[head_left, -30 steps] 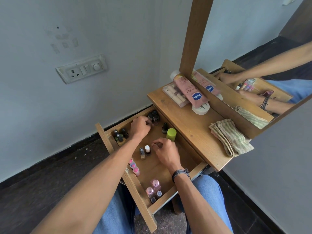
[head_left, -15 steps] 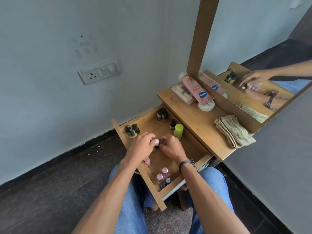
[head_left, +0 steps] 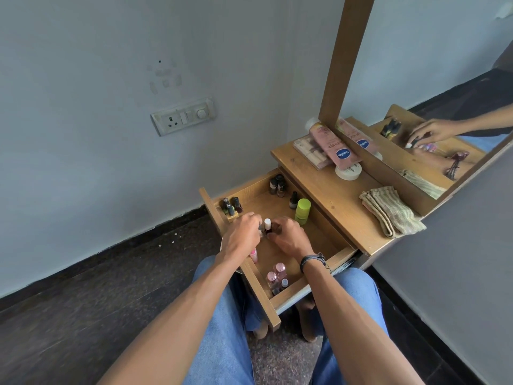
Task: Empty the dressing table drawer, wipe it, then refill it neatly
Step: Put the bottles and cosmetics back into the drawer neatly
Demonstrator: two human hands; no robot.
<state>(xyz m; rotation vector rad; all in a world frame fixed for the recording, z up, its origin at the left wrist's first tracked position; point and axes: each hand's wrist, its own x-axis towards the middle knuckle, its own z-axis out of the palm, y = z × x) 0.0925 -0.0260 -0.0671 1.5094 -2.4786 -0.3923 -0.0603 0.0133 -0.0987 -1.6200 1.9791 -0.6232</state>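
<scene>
Left hand (head_left: 244, 235) pinches white-capped dark bottle (head_left: 267, 225) mid open wooden drawer (head_left: 319, 240); right hand (head_left: 288, 240) grip unclear; drawer's right half bare.

Matt wood drawer (head_left: 277, 298), ribbed cloth towel (head_left: 390, 211), glossy plastic tube (head_left: 331, 144)

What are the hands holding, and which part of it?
The right hand pinches the white-capped bottle by its dark lower body, cap free. The left hand curls beside it; its grip is hidden.
</scene>
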